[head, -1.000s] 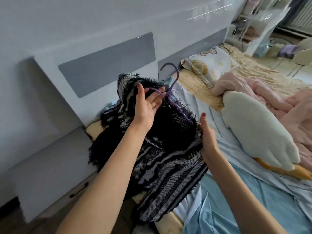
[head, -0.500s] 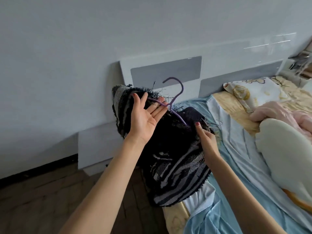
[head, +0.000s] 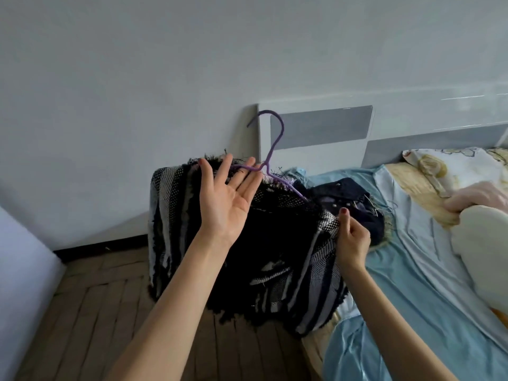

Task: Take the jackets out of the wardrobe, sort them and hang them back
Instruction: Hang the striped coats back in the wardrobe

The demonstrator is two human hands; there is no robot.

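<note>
My left fingers spread flat under the purple wire hanger; my right fingers pinch the soft, floppy black-and-white woven jacket at three o'clock, its shoulder being the best hold.

Readable text: none anywhere in the view.
Jacket: black-and-white woven cloth with frayed edges; no label, tag or brand can be read on it.
Hanger: plain purple, above the jacket; no marking.
Pillow: on the bed to the right of the jacket; a printed picture pattern, no letters legible.
Headboard: behind the jacket; plain white and grey panels, no sign or number.
</note>
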